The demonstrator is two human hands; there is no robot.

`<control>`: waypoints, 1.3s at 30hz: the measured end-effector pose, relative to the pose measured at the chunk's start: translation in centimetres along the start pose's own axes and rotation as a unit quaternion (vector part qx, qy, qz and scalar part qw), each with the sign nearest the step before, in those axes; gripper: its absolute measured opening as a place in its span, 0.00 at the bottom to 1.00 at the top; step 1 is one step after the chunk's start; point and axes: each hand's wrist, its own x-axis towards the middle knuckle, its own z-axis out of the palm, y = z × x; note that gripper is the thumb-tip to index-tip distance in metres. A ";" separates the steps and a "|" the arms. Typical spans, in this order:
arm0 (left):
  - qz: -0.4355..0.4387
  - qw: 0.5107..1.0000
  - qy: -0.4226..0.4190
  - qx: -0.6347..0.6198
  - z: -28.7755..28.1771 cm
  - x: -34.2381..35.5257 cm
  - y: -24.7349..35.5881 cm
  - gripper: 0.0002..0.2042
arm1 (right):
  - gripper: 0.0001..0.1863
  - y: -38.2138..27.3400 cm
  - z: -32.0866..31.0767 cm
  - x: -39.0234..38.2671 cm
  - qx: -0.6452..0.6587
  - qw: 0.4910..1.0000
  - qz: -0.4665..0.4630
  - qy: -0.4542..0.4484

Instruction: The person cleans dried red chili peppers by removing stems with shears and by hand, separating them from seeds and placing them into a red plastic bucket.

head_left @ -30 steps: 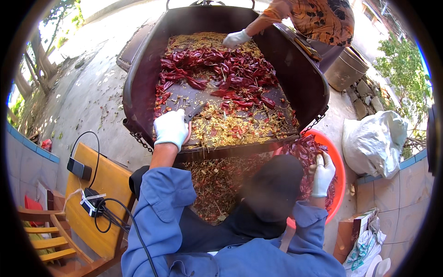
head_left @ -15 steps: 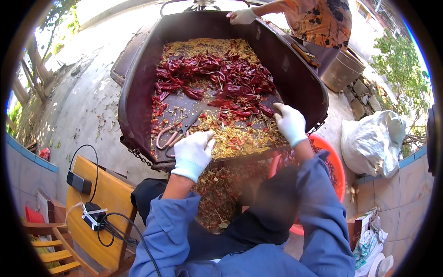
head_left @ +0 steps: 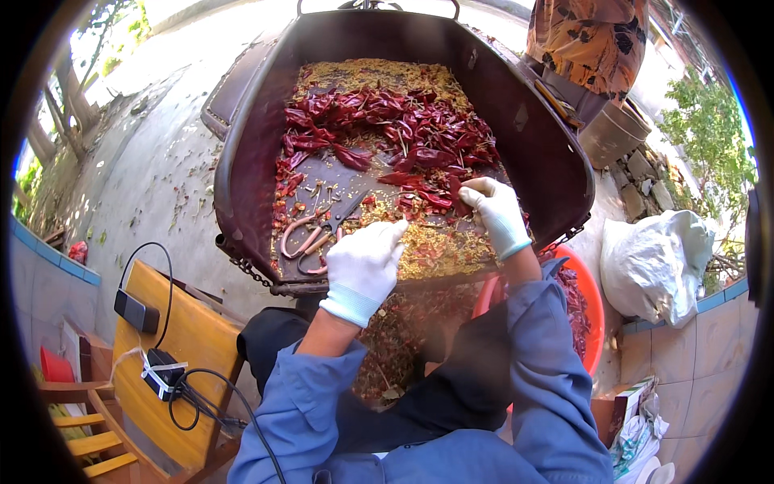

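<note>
A dark maroon cart bed [head_left: 250, 185] holds dried red chillies [head_left: 387, 121] and scattered yellow seeds [head_left: 427, 246]. My white-gloved right hand [head_left: 493, 211] pinches a red chilli [head_left: 460, 194] at the bed's right side. My white-gloved left hand [head_left: 369, 262] is over the seeds near the front edge, fingertips drawn together; whatever they may hold is hidden. Just left of it, two pairs of scissors [head_left: 318, 238] lie in the bed. An orange-red tub [head_left: 592, 339] of chillies stands below my right arm.
Another person [head_left: 588, 40] in orange patterned clothing stands at the right of the cart. A wooden stool [head_left: 161, 403] with black adapters and cables is left of me. A white sack [head_left: 653, 262] sits at right by a tiled low wall [head_left: 701, 355]; debris lies below the bed.
My left hand has let go of the scissors and moved right. My right hand has risen from the tub into the bed and taken a chilli. The other person's gloved hand has left view.
</note>
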 end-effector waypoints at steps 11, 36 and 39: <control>0.051 0.997 0.007 -0.056 -0.3 0.0 0.2 0.18 | 0.14 -1.5 6.0 -6.5 0.138 0.972 0.045 -0.184; -0.086 0.977 -0.118 -0.153 -1.0 -1.8 -0.7 0.14 | 0.06 -1.2 8.3 -9.6 -0.098 0.957 -0.271 -0.034; -0.066 0.977 -0.086 -0.182 -0.9 -1.5 -0.4 0.12 | 0.05 -2.0 7.9 -9.3 0.115 0.984 -0.093 -0.097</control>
